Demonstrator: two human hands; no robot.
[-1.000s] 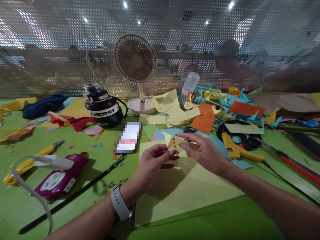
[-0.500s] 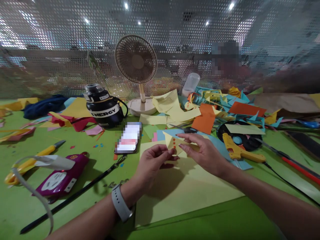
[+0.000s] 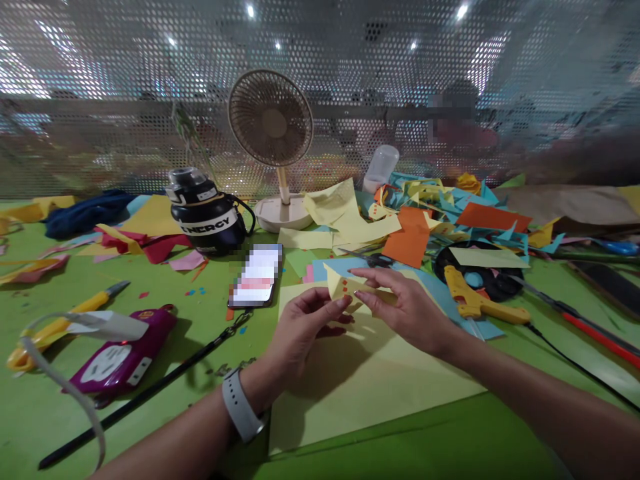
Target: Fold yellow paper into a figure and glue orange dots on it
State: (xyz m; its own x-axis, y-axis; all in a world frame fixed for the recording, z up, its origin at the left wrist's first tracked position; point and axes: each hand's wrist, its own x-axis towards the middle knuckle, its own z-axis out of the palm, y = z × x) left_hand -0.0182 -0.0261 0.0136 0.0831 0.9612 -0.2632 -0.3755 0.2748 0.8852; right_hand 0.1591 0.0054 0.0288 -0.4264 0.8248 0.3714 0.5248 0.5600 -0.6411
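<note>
Between my hands is a small piece of yellow paper (image 3: 338, 285) with several orange squares in a row on it. My left hand (image 3: 311, 321) pinches its lower edge between thumb and fingers. From the other side, my right hand (image 3: 400, 303) has its thumb and index finger at the paper's right part, curved and a little apart; whether they grip it is hard to see. Both hands are above a large sheet of yellow paper (image 3: 370, 393) on the green table. Blue paper (image 3: 430, 287) lies behind the right hand.
To the right are a yellow glue gun (image 3: 473, 303) on a black round dish and a red-handled tool (image 3: 595, 333). A phone (image 3: 256, 277), black bottle (image 3: 207, 217) and fan (image 3: 271, 120) stand left and behind. A purple device (image 3: 120, 360) lies left. Paper scraps (image 3: 420, 193) heap behind.
The small yellow paper has tilted and curled slightly between my fingers, its top moving a bit to the left. Both hands stay in nearly the same place.
</note>
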